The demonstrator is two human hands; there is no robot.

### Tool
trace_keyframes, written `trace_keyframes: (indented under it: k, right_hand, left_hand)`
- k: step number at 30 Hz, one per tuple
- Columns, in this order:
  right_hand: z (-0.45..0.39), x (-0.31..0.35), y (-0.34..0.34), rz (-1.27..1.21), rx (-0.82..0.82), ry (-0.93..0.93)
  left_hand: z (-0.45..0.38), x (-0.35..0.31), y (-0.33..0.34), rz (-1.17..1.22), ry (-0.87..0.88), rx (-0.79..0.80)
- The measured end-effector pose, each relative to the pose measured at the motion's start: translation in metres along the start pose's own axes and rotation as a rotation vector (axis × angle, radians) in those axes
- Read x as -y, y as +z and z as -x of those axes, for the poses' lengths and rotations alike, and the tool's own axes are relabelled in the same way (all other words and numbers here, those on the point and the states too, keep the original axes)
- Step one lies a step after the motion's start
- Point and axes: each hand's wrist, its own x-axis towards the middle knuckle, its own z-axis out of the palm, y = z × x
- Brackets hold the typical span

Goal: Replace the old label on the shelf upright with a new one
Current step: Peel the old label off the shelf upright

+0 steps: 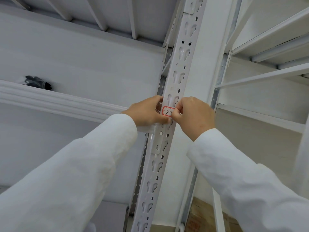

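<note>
A white perforated shelf upright (181, 64) runs up the middle of the view. On it, between my hands, is a small white label (167, 111) with a red border and handwritten black marks. My right hand (192, 115) has curled fingers and pinches the label's right edge, hiding that end. My left hand (147, 113) rests against the upright's left side beside the label, its fingers wrapped around the post edge and partly hidden. Both arms wear white sleeves.
A white shelf beam (58, 99) extends left from the upright, with a black object (37, 82) lying on that shelf. More white shelving (267, 47) stands to the right. A brown cardboard box (199, 215) sits low down behind the upright.
</note>
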Motion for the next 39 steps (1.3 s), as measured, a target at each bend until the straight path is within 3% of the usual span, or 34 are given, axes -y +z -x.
trace_keyframes:
  k: [4, 7, 11, 18, 23, 39]
  right_hand:
    - [0.001, -0.008, 0.002, -0.128, -0.026, -0.006]
    - [0.005, -0.021, 0.005, -0.270, -0.165, -0.089]
    - [0.010, -0.040, 0.010, -0.083, -0.334, -0.430]
    - [0.001, -0.044, 0.012, 0.051, -0.384, -0.689]
    - [-0.006, -0.049, 0.015, 0.086, -0.326, -0.743]
    - [-0.009, -0.045, 0.016, 0.134, -0.400, -0.734]
  left_hand:
    - [0.000, 0.000, -0.001, -0.010, 0.001, -0.002]
    - [0.000, 0.001, 0.000, -0.013, 0.001, 0.000]
    - [0.000, -0.001, 0.000, -0.016, 0.006, -0.001]
    - [0.000, 0.000, 0.000, 0.010, 0.007, 0.002]
    - [0.002, -0.001, 0.000, -0.017, 0.003, -0.005]
    - [0.001, -0.002, 0.000, -0.013, 0.004, -0.003]
